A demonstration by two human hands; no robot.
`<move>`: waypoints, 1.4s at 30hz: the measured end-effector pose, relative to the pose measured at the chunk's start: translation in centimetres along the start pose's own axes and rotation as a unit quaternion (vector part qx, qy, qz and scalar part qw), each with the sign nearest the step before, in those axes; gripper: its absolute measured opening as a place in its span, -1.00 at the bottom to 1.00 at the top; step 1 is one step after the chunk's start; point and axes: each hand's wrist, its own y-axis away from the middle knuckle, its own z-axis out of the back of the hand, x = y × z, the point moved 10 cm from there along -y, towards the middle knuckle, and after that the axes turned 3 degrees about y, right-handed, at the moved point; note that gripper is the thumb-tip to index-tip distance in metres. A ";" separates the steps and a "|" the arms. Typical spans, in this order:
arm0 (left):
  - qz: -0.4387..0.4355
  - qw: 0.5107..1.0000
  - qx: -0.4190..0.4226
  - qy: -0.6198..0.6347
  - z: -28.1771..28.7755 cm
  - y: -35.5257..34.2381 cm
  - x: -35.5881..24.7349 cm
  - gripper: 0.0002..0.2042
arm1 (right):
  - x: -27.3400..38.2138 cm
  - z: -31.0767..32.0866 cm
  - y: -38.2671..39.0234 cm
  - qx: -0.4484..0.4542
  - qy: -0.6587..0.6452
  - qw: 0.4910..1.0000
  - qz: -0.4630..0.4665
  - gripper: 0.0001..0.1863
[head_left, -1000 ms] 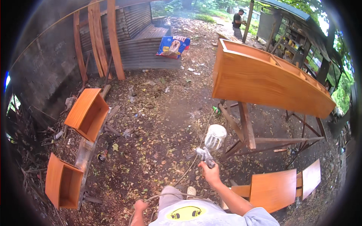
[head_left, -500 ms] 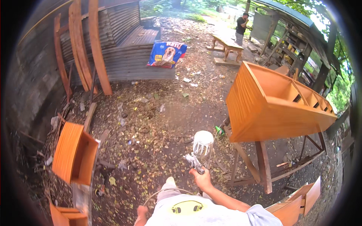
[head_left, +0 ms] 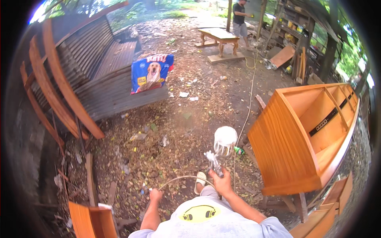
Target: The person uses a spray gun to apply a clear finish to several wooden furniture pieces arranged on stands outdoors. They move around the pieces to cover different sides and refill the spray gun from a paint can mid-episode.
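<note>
My right hand (head_left: pixel 223 181) is closed round the handle of a metal spray gun (head_left: pixel 214 162), which is smeared with white. Just beyond the gun is a white, drip-streaked paint cup (head_left: pixel 226 138); how it joins the gun is not clear. My left hand (head_left: pixel 156 194) grips a thin tan hose (head_left: pixel 178 177), which arches across in front of my body towards the right hand. Right of the gun, an orange-brown wooden cabinet (head_left: pixel 291 139) with open compartments and a black drawer rail rests raised on wooden supports.
Drawer boxes (head_left: pixel 81 222) stand at lower left, and wooden panels (head_left: pixel 321 216) at lower right. Curved boards (head_left: pixel 67 79) lean by corrugated sheeting (head_left: pixel 115 99) bearing a blue dog-food bag (head_left: pixel 151 74). A hose (head_left: pixel 251 95) crosses leafy ground. Beyond, a person (head_left: pixel 239 18) stands by a carved table (head_left: pixel 218 35).
My view has turned and I have moved closer to the cabinet. The spray gun and cup have shifted forward and right. My left hand has come up, raising the hose into a wider arch.
</note>
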 end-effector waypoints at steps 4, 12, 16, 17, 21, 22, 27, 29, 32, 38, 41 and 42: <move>-0.025 0.998 0.044 -0.032 -0.9 -8.4 -0.7 -0.62 | 8.5 -2.5 -9.9 -0.028 0.058 0.998 -0.009 -0.65; -0.063 0.991 0.117 -0.022 -0.6 -25.0 -15.6 -0.51 | 8.8 -3.4 -26.3 -0.124 -0.008 0.987 0.098 -0.72; -0.119 0.957 0.228 -0.137 1.9 -30.7 -30.4 -0.48 | 5.7 -1.4 -35.5 -0.217 -0.108 0.967 -0.082 -0.83; -0.147 0.952 0.218 -0.154 2.6 -33.7 -32.5 -0.50 | 4.3 -1.3 -38.4 -0.226 -0.155 0.958 -0.084 -0.84; -0.204 0.934 0.208 -0.209 4.6 -46.6 -42.7 -0.52 | 7.4 -0.4 -47.3 -0.285 -0.256 0.918 -0.097 -0.85; -0.198 0.927 0.237 -0.212 4.4 -45.7 -50.1 -0.52 | 8.1 1.6 -48.7 -0.321 -0.256 0.906 -0.099 -0.86; -0.239 0.926 0.188 -0.225 9.3 -57.5 -65.0 -0.52 | 10.4 2.7 -56.9 -0.342 -0.334 0.875 -0.073 -0.83; -0.268 0.901 0.199 -0.276 7.6 -55.4 -74.3 -0.49 | 8.0 5.2 -59.5 -0.387 -0.310 0.864 -0.091 -0.76; -0.262 0.890 0.195 -0.319 6.7 -60.5 -79.8 -0.51 | 6.2 6.8 -65.9 -0.355 -0.325 0.870 -0.105 -0.72; -0.299 0.887 0.186 -0.298 0.2 -61.7 -89.4 -0.47 | 7.1 16.4 -80.1 -0.346 -0.330 0.876 -0.061 -0.72; -0.233 0.872 0.264 -0.340 -3.7 -61.7 -92.2 -0.44 | 10.4 21.9 -87.3 -0.311 -0.343 0.885 -0.049 -0.69; -0.208 0.862 0.292 -0.358 -5.2 -61.6 -93.5 -0.43 | 11.3 23.9 -89.6 -0.293 -0.356 0.886 -0.038 -0.68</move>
